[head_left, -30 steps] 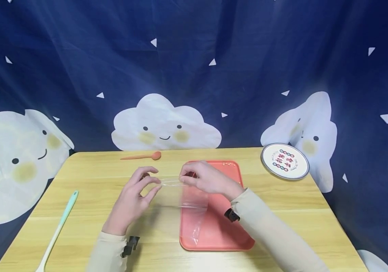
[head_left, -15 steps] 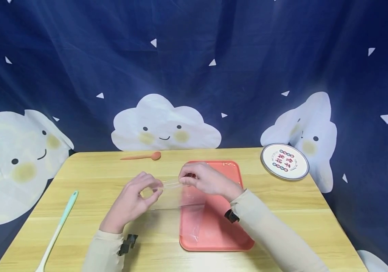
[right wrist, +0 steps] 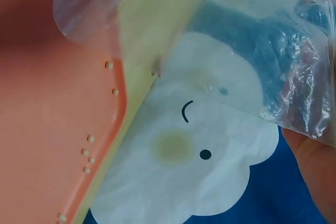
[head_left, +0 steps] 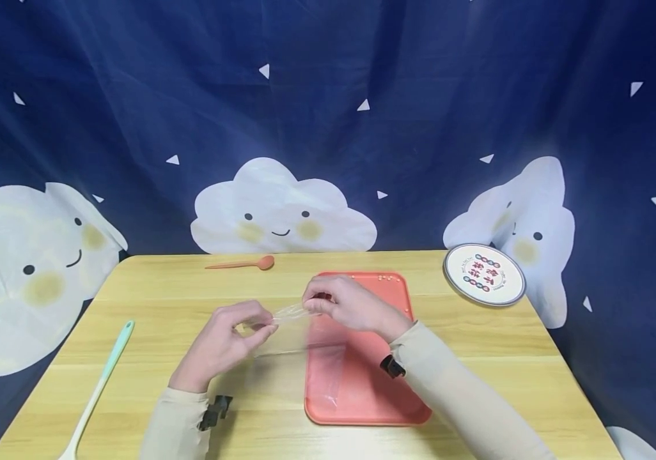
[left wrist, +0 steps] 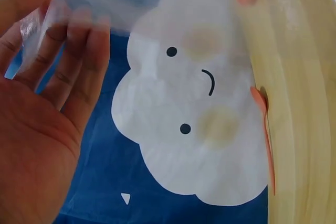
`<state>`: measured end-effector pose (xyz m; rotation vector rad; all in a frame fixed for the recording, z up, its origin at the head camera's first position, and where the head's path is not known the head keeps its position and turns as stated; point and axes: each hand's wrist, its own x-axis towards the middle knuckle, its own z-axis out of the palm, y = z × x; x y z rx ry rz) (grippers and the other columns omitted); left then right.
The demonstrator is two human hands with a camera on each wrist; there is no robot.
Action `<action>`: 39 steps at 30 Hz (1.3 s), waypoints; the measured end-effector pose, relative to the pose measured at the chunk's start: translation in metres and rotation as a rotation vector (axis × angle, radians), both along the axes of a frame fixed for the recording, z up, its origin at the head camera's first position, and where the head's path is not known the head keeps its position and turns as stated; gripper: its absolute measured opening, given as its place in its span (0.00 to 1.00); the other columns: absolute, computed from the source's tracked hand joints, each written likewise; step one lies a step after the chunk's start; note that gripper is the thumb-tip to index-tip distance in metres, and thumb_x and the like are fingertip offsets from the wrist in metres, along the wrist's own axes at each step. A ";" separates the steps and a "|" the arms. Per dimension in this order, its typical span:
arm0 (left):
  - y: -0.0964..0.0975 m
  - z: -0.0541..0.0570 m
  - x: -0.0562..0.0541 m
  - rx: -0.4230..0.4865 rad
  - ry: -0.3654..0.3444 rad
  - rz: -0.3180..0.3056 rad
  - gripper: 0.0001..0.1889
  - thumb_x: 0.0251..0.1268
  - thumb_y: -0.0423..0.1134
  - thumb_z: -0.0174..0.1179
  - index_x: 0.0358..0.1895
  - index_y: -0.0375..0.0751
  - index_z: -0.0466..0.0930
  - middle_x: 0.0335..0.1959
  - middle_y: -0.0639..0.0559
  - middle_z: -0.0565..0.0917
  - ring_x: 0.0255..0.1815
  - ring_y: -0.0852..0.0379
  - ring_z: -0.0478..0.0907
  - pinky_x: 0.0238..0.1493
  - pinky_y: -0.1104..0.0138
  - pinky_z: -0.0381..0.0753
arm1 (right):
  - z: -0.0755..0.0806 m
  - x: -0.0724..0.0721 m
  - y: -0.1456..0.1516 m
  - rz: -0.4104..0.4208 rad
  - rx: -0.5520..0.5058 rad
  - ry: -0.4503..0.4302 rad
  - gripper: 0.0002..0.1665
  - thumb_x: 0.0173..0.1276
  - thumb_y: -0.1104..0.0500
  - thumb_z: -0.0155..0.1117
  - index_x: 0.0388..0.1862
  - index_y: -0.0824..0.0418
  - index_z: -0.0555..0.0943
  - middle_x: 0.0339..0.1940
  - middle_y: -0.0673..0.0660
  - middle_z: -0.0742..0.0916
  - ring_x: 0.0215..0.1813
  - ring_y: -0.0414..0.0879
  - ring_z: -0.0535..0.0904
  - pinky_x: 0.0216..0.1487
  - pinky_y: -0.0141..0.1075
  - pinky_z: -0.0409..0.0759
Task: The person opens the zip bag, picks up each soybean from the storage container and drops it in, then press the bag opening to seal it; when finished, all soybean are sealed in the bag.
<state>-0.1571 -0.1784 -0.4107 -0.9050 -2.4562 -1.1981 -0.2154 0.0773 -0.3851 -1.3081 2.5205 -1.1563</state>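
Note:
A clear plastic bag (head_left: 290,338) hangs between both hands, partly in front of the red tray (head_left: 385,396). My left hand (head_left: 218,342) pinches the left end of its top edge with thumb and fingers. At the other end of that edge, my right hand (head_left: 357,306) grips the plastic between thumb and curled fingers. The left wrist view shows film (left wrist: 94,3) lying over the fingertips of the left hand (left wrist: 37,129). Crinkled bag plastic (right wrist: 299,77) covers much of the right hand (right wrist: 312,166) in the right wrist view. No contents show inside the bag.
Several small pale yellow balls (right wrist: 91,139) lie along the tray's far edge. An orange spoon (head_left: 265,262) is at the table's back. A round plate with red writing (head_left: 484,284) sits back right; a long mint-green handle (head_left: 110,361) lies at left.
The left hand's fingers, spread a second ago, have come together on the bag's top edge, which is now more bunched. The right hand has stayed almost in place.

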 end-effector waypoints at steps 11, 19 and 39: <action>0.001 0.008 -0.003 0.036 0.075 -0.021 0.10 0.58 0.28 0.69 0.36 0.50 0.86 0.34 0.64 0.83 0.35 0.64 0.79 0.40 0.71 0.78 | 0.009 0.008 -0.008 0.071 -0.004 0.381 0.10 0.61 0.62 0.73 0.36 0.53 0.80 0.39 0.42 0.78 0.44 0.38 0.71 0.47 0.28 0.71; 0.001 0.004 -0.002 0.090 0.114 0.022 0.16 0.52 0.22 0.70 0.38 0.49 0.86 0.34 0.58 0.86 0.33 0.59 0.82 0.38 0.75 0.78 | 0.011 0.012 -0.007 0.013 0.161 0.413 0.03 0.63 0.57 0.72 0.36 0.50 0.87 0.33 0.39 0.84 0.35 0.36 0.72 0.35 0.25 0.71; -0.007 0.005 0.000 0.058 0.133 0.085 0.13 0.51 0.23 0.71 0.36 0.46 0.88 0.32 0.60 0.87 0.31 0.62 0.83 0.37 0.76 0.78 | 0.013 0.012 -0.005 -0.094 0.297 0.436 0.14 0.71 0.46 0.62 0.28 0.48 0.88 0.23 0.36 0.82 0.43 0.40 0.72 0.43 0.36 0.65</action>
